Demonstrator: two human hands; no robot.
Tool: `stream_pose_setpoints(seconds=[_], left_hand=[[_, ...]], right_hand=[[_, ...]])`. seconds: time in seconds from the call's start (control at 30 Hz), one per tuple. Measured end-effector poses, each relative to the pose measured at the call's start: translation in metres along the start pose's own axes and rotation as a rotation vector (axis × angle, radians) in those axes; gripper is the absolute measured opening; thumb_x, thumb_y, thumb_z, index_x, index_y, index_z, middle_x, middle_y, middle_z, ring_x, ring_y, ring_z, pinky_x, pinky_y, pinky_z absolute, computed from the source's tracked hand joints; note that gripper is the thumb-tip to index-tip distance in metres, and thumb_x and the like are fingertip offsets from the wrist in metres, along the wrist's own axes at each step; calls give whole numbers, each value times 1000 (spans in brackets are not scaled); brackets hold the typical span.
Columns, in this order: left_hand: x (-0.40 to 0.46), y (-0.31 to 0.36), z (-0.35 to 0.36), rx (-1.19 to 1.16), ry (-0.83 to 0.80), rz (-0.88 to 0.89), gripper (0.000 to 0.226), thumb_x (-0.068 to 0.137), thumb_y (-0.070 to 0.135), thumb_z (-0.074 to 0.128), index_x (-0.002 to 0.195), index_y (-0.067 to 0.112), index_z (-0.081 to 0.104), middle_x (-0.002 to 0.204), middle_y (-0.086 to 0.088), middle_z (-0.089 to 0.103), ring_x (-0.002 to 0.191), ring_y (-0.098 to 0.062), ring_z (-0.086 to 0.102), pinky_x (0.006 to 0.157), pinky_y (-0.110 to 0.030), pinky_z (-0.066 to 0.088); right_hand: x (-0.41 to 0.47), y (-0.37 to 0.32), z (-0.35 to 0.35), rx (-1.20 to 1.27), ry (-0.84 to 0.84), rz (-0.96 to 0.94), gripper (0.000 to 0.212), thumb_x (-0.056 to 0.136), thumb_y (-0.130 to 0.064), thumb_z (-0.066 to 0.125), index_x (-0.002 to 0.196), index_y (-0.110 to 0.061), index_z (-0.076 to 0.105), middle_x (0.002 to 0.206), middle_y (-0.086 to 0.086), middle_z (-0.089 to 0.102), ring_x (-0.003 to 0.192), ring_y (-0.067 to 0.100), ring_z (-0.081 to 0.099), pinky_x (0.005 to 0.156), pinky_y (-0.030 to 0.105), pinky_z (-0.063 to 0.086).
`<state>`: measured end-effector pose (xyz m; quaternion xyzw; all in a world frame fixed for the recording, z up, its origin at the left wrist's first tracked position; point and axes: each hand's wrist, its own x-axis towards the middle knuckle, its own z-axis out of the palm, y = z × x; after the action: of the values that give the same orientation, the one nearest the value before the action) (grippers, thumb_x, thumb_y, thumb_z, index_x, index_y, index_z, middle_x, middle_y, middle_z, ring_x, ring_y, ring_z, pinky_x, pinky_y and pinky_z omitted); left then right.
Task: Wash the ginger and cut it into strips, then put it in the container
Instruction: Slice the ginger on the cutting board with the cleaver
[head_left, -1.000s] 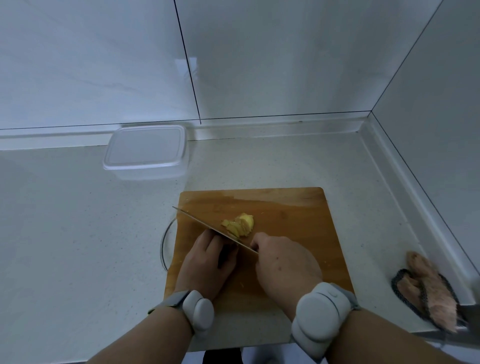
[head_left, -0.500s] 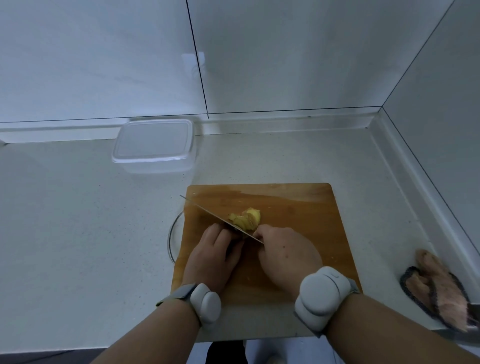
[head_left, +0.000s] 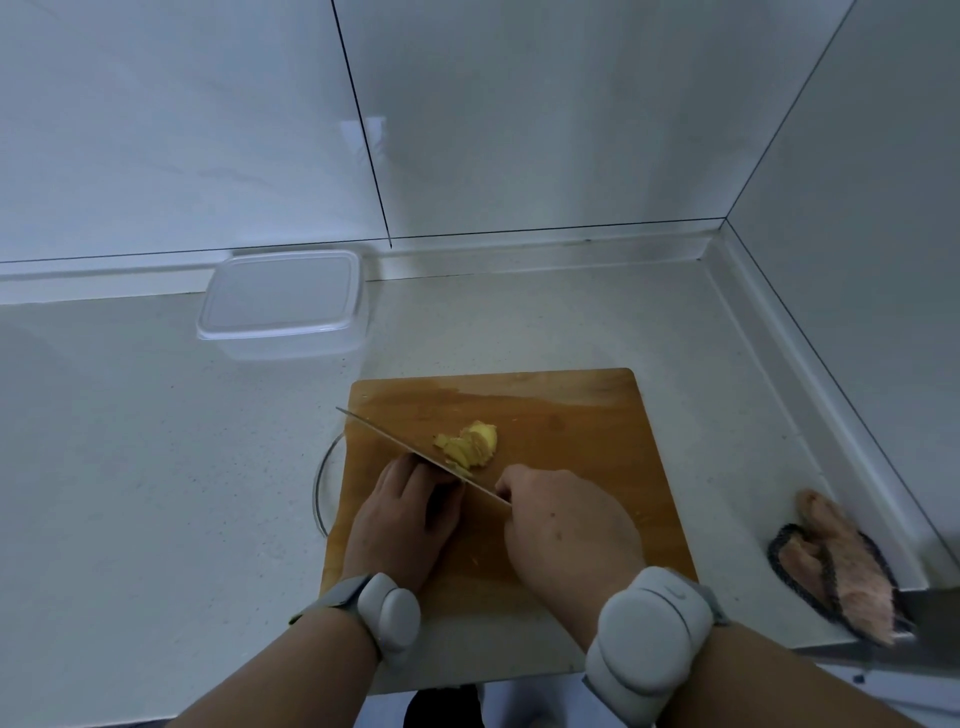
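Yellow ginger slices (head_left: 471, 443) lie in a small pile near the middle of the wooden cutting board (head_left: 571, 415). A knife (head_left: 395, 441) runs diagonally across the board, its blade edge-on against the near side of the pile. My right hand (head_left: 563, 525) grips the knife's handle, which is hidden under the fist. My left hand (head_left: 408, 512) sits just left of the blade with its fingers curled down onto the board; whatever lies under its fingertips is hidden. A clear plastic container (head_left: 283, 301) stands at the back left by the wall.
A curved glass rim (head_left: 318, 488) pokes out from under the board's left edge. A brown and grey cloth (head_left: 841, 566) lies at the right by the wall. Tiled walls close off the back and the right side. The counter's front edge runs just below my wrists.
The view has shifted slightly. The knife and both hands stay close against the ginger pile, with only small movement along the board.
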<state>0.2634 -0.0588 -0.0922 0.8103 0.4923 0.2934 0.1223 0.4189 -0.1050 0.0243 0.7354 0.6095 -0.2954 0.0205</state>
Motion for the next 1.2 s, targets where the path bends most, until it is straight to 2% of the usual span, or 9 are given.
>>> stream_pose_setpoints(seconds=[0.3, 0.73, 0.93, 1.1, 1.2], left_hand=[[0, -1, 1, -37, 8, 21, 24, 86, 38, 52, 105, 22, 54, 103, -4, 63, 92, -17, 56, 69, -25, 51], [1, 0, 1, -24, 28, 27, 27, 86, 36, 54, 101, 15, 60, 99, -4, 63, 90, -13, 53, 71, -19, 46], [1, 2, -2, -46, 24, 26, 22, 84, 33, 57, 96, 15, 60, 93, -1, 60, 82, -12, 53, 66, -16, 42], [1, 7, -5, -70, 3, -51, 22, 81, 32, 53, 89, 13, 60, 88, 1, 57, 75, -9, 50, 64, -9, 36], [1, 6, -5, -86, 7, -39, 19, 82, 31, 54, 87, 13, 59, 88, 2, 57, 75, -9, 50, 64, -12, 40]], right_hand=[[7, -3, 2, 1, -3, 3, 25, 98, -14, 50, 120, -25, 57, 96, 0, 64, 84, 20, 63, 79, 38, 58], [15, -7, 4, -18, -5, -10, 28, 97, -12, 50, 121, -24, 55, 97, 0, 64, 84, 20, 63, 79, 39, 58], [27, -13, 7, -27, -26, -6, 32, 97, -7, 46, 124, -21, 55, 104, 4, 64, 91, 23, 63, 82, 40, 55], [26, -9, 10, -23, 9, -27, 25, 98, -12, 46, 118, -23, 58, 96, 2, 64, 83, 21, 63, 78, 40, 57], [26, -8, 7, -14, 28, -37, 25, 98, -13, 46, 115, -24, 60, 91, 1, 65, 78, 21, 63, 74, 40, 58]])
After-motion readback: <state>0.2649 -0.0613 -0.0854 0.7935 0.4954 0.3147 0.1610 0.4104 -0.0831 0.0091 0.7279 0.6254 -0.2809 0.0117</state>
